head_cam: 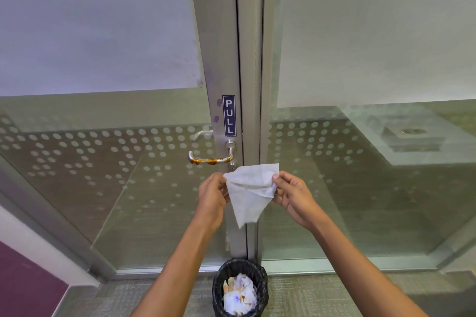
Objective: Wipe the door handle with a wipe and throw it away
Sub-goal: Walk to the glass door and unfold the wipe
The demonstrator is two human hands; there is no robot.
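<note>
A white wipe [250, 190] hangs spread between both my hands, just below the door handle. My left hand [212, 194] pinches its left edge and my right hand [291, 193] pinches its right edge. The silver lever door handle [210, 159] sits on the metal frame of a glass door, with a brown-orange smear along its horizontal bar. The wipe is apart from the handle. A small bin with a black liner [239, 288] stands on the floor below my hands, holding crumpled white wipes.
A blue PULL sign [228, 115] is fixed above the handle. Frosted glass panels with a dot pattern flank the metal door frame [251, 59]. Grey carpet covers the floor around the bin.
</note>
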